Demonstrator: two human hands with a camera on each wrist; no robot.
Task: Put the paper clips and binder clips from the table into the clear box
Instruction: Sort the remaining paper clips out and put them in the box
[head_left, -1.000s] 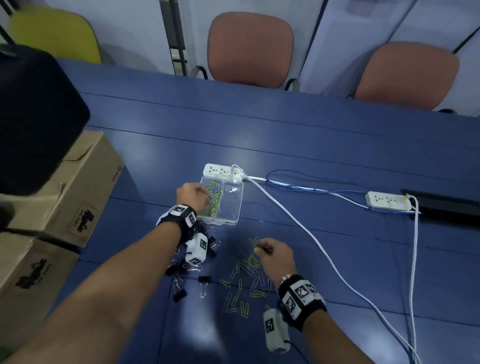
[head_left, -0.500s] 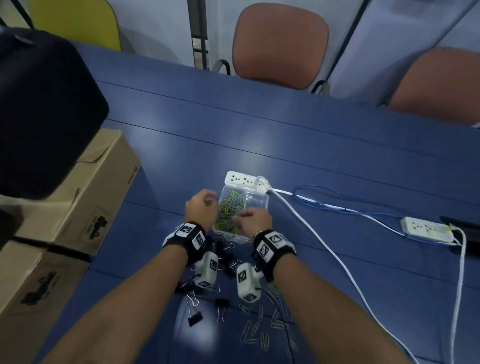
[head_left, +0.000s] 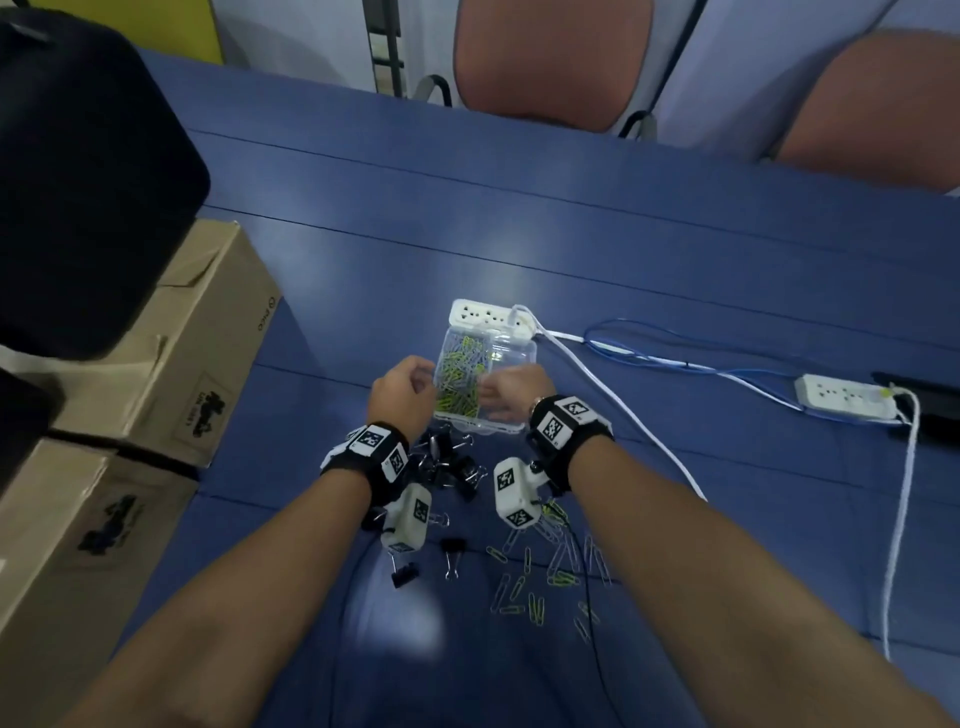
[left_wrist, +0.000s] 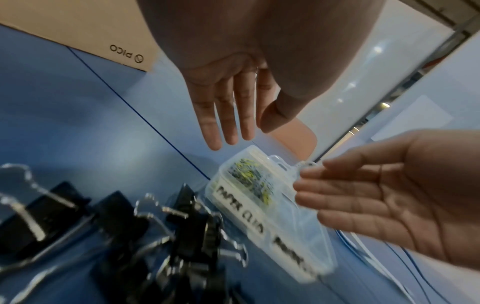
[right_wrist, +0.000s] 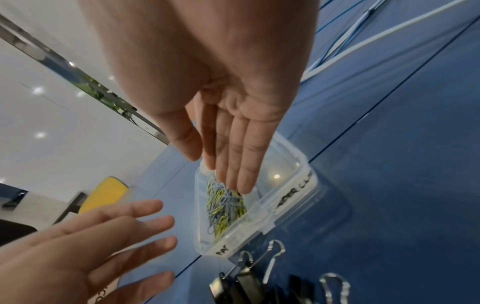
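The blue laminate table (head_left: 649, 270) runs off the head view on every side. At nine o'clock two brown cardboard cartons (head_left: 171, 374) sit partly behind a dark blurred mass that cuts off their tops. Two white power strips (head_left: 844, 397) with white and blue cables lie from twelve to three o'clock; the nearer strip (head_left: 480, 314) touches the far end of the clear plastic box (head_left: 511, 358).

That rectangular clear box lies at the table's centre, holding a heap of yellow-green and pale blue wire paper clips (right_wrist: 226, 203) along its left side; black lettering on its near wall is blurred and partly cut off in both wrist views.

The left hand (left_wrist: 226, 98) hovers at the box's left edge, fingers straight and together, holding nothing. The right hand (right_wrist: 233, 123) reaches over the box with straight fingers, tips just above the heap; nothing shows in its grasp, and whether they touch the clips cannot be told.

At six o'clock from the box lies a cluster of black binder clips with silver wire handles (head_left: 452, 462), partly hidden by the wrist cameras. Loose paper clips (head_left: 535, 582) are scattered at five o'clock, some hidden under the right forearm.
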